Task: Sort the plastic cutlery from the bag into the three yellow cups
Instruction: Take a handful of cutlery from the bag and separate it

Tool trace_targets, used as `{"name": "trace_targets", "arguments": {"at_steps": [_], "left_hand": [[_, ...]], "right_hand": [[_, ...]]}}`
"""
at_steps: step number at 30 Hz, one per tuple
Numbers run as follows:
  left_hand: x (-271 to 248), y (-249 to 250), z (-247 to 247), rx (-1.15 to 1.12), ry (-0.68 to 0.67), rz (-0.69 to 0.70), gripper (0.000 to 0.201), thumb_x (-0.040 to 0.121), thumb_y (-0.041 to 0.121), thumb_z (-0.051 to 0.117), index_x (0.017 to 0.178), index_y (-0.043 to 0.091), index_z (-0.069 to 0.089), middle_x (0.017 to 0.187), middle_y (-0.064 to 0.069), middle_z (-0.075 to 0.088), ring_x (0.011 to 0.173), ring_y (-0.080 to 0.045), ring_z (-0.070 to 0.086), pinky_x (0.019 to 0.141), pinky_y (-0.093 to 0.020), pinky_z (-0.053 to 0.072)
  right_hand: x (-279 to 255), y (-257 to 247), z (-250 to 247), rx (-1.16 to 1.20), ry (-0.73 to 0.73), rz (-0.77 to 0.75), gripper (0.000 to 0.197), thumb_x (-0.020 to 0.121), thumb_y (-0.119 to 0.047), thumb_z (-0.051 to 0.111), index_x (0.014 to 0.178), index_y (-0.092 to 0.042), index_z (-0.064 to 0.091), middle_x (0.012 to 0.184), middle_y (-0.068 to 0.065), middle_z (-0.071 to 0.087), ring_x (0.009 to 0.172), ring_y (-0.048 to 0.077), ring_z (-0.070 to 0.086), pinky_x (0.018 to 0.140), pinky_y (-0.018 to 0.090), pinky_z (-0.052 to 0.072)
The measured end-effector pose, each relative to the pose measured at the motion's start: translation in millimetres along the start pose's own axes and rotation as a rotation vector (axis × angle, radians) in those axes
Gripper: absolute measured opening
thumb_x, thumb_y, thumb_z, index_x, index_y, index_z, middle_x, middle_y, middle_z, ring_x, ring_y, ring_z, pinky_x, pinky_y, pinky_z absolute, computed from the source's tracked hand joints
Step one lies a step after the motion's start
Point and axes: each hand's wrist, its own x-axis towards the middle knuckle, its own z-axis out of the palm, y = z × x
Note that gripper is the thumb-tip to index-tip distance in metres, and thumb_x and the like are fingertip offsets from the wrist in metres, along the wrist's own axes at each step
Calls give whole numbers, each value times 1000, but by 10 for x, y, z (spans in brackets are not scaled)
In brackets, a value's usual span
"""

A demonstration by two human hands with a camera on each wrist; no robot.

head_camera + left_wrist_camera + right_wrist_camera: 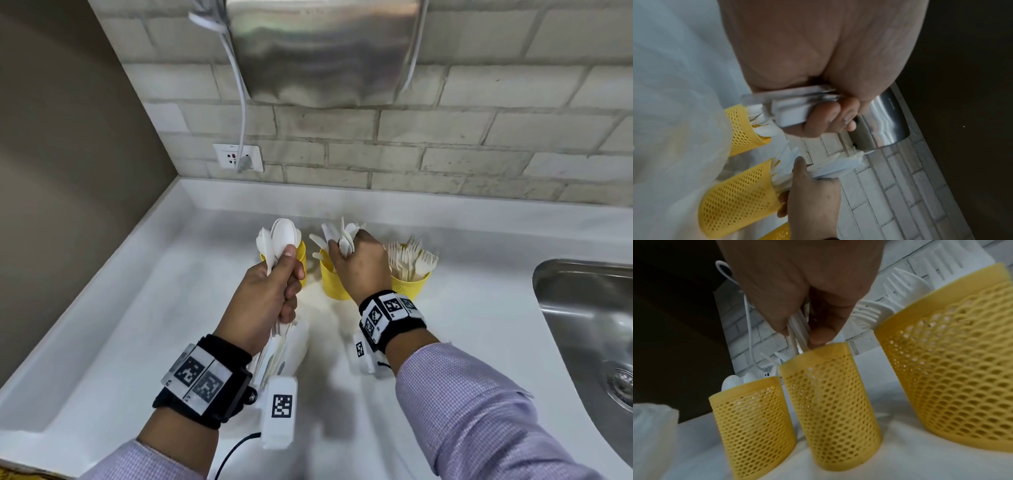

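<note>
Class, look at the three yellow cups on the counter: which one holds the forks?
The right-hand cup, nearest the sink. Fork tines stick up from it; the left cup holds spoons, and the right hand is at the middle cup.

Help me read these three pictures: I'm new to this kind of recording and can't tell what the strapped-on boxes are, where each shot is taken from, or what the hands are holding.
No machine here: a person works with bare hands. The black bands with patterned squares carry a small camera on each wrist, and a third camera sits on the head.

The head view looks down at a white counter with a steel sink at the right. On the counter stand three yellow mesh cups. The right cup holds forks.

The left hand grips a bundle of spoons in front of the left cup. The left wrist view shows that grip close up.

The right hand grips a bundle of white cutlery, seemingly knives, at the mouth of the middle cup. The right wrist view looks up at the cups from low down.
</note>
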Motion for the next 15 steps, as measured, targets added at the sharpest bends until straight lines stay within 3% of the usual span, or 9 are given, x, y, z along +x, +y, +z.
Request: {"name": "trace_targets", "arguments": {"at_steps": [5, 9, 12, 15], "left_hand": [[51, -8, -80, 17, -36, 2, 46, 103, 51, 49, 76, 15, 56, 59, 3, 33, 47, -14, 25, 43, -23, 29], [117, -17, -147, 37, -60, 8, 45, 102, 53, 49, 80, 15, 59, 61, 2, 34, 47, -15, 26, 44, -24, 29], [153, -44, -188, 60, -70, 21, 45, 103, 53, 47, 95, 14, 66, 61, 0, 37, 44, -16, 30, 45, -24, 30], [170, -63, -217, 44, -96, 38, 41, 105, 50, 44, 113, 17, 66, 61, -2, 39, 43, -16, 30, 45, -23, 28]], "right_hand": [[4, 5, 69, -195, -83, 52, 45, 88, -49, 66, 90, -4, 68, 86, 18, 71, 82, 38, 68, 67, 38, 53], [23, -12, 127, -97, -2, 27, 46, 87, -44, 70, 118, -11, 59, 114, 12, 63, 88, 36, 66, 68, 36, 51], [47, -55, 125, -140, 103, -82, 49, 87, -37, 70, 127, -12, 56, 118, 12, 52, 97, 32, 58, 77, 37, 49], [48, -125, 106, -106, 172, -181, 35, 92, -29, 64, 123, -12, 62, 114, 12, 52, 103, 30, 52, 87, 37, 45]]}}
